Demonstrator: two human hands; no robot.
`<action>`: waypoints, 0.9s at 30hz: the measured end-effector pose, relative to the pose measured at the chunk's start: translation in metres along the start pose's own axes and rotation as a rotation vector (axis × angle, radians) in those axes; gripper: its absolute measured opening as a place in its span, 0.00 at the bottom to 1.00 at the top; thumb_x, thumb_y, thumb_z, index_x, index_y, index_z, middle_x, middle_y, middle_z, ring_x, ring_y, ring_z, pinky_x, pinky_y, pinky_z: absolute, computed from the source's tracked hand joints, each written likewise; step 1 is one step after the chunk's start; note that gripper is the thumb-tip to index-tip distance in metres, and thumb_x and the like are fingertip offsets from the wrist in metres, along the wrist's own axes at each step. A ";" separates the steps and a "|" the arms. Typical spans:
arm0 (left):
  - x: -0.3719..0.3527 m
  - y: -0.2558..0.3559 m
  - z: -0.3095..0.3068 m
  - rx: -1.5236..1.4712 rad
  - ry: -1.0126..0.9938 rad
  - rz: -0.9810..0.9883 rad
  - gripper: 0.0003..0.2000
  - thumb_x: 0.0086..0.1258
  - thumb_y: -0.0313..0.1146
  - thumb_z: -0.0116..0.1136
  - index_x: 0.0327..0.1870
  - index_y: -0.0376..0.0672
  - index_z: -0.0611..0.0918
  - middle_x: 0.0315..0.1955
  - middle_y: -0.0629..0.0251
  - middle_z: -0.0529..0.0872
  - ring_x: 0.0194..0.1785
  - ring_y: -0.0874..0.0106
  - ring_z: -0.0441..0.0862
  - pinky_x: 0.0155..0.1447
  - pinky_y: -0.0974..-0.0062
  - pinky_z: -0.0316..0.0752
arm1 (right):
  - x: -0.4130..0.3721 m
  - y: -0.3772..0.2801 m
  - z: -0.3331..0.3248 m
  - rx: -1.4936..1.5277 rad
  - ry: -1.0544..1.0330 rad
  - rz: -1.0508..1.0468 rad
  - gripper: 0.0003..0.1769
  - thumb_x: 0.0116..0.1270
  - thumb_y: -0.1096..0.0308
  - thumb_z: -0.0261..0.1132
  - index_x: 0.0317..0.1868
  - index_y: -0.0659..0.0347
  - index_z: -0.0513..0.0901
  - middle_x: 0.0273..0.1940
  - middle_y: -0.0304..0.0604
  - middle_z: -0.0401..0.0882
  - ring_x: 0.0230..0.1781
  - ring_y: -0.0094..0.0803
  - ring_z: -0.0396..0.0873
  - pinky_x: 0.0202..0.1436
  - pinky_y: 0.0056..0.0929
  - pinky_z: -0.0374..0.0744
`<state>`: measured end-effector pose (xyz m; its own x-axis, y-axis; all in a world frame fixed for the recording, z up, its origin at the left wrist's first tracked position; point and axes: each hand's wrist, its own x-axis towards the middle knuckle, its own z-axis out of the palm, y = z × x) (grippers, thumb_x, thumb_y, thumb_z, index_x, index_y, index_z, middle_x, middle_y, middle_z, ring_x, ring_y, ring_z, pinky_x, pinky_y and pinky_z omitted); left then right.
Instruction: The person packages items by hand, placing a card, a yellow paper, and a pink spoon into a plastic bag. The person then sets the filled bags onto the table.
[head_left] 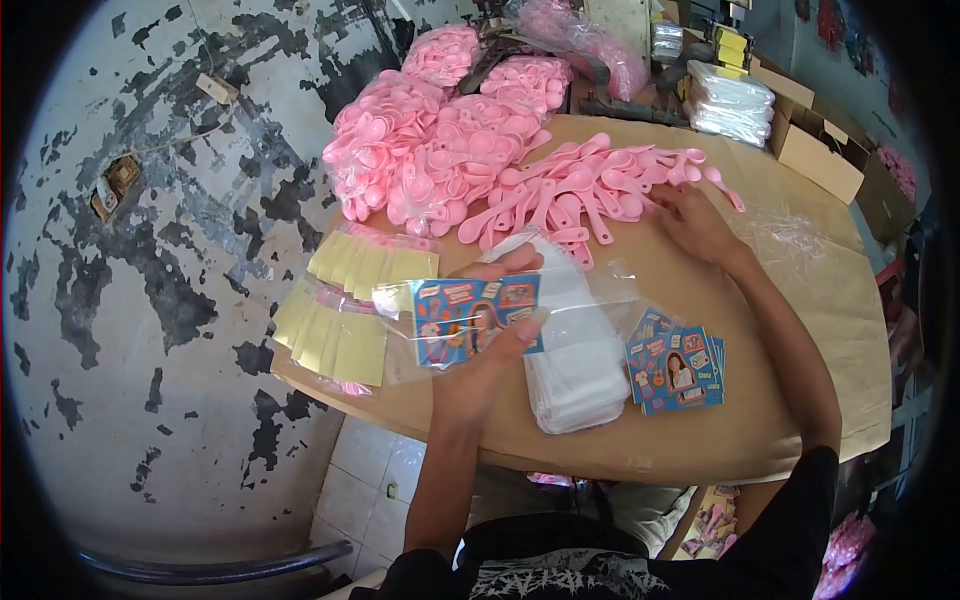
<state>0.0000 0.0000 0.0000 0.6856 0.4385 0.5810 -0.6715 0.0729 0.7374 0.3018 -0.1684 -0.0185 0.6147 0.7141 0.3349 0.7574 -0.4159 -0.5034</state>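
My left hand is closed on a clear plastic bag with a blue printed card in it, held above the table. Thumb and fingers pinch the bag from both sides. Under it lies a stack of clear plastic bags. At the near edge of a loose pile of pink spoons, my right hand reaches with its fingers apart and slightly bent. Its fingertips are by the spoons; whether they touch one is hard to see. A small stack of blue cards rests right of the bags.
Filled packets with yellowish cards overlap at the table's left edge. Big bags of pink spoons stand at the back left. Wrapped plastic bags and an open cardboard box are at the back right. Crumpled clear plastic lies on the right.
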 end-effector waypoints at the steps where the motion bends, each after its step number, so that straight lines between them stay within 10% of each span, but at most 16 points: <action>1: 0.000 -0.001 0.001 0.007 -0.003 -0.003 0.27 0.62 0.14 0.64 0.62 0.44 0.73 0.64 0.45 0.76 0.68 0.54 0.74 0.69 0.56 0.72 | 0.003 0.008 0.009 -0.116 0.063 -0.059 0.16 0.71 0.62 0.63 0.53 0.62 0.84 0.49 0.54 0.82 0.49 0.40 0.78 0.56 0.39 0.74; 11: -0.001 0.010 -0.009 -0.168 0.354 0.015 0.22 0.69 0.16 0.57 0.63 0.42 0.71 0.64 0.46 0.75 0.70 0.56 0.72 0.72 0.56 0.69 | -0.032 -0.035 -0.059 0.271 0.020 0.014 0.15 0.71 0.72 0.61 0.56 0.63 0.81 0.39 0.44 0.83 0.39 0.28 0.79 0.45 0.29 0.76; 17: -0.002 0.011 0.003 -0.408 0.252 -0.050 0.22 0.69 0.17 0.58 0.62 0.43 0.71 0.64 0.47 0.74 0.69 0.56 0.72 0.73 0.57 0.68 | -0.082 -0.130 -0.071 0.281 -0.138 -0.416 0.17 0.71 0.69 0.64 0.58 0.63 0.80 0.40 0.46 0.83 0.39 0.31 0.83 0.43 0.31 0.79; 23: -0.009 0.006 0.042 -0.451 0.027 -0.201 0.26 0.67 0.18 0.60 0.64 0.47 0.67 0.65 0.50 0.72 0.72 0.55 0.68 0.75 0.56 0.64 | -0.106 -0.180 -0.077 0.539 -0.500 -0.275 0.21 0.69 0.61 0.68 0.58 0.61 0.79 0.41 0.48 0.84 0.41 0.35 0.85 0.41 0.32 0.80; 27: -0.023 0.005 0.065 -0.813 -0.079 -0.434 0.36 0.69 0.24 0.62 0.75 0.47 0.57 0.70 0.49 0.68 0.75 0.58 0.63 0.79 0.60 0.58 | -0.115 -0.171 -0.083 0.497 -0.039 -0.504 0.15 0.67 0.67 0.69 0.50 0.63 0.79 0.36 0.44 0.82 0.32 0.26 0.80 0.34 0.25 0.76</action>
<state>-0.0010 -0.0681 0.0128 0.9204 0.1652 0.3544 -0.3212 0.8362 0.4445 0.1202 -0.2265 0.0952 0.2009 0.7753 0.5987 0.7516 0.2700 -0.6018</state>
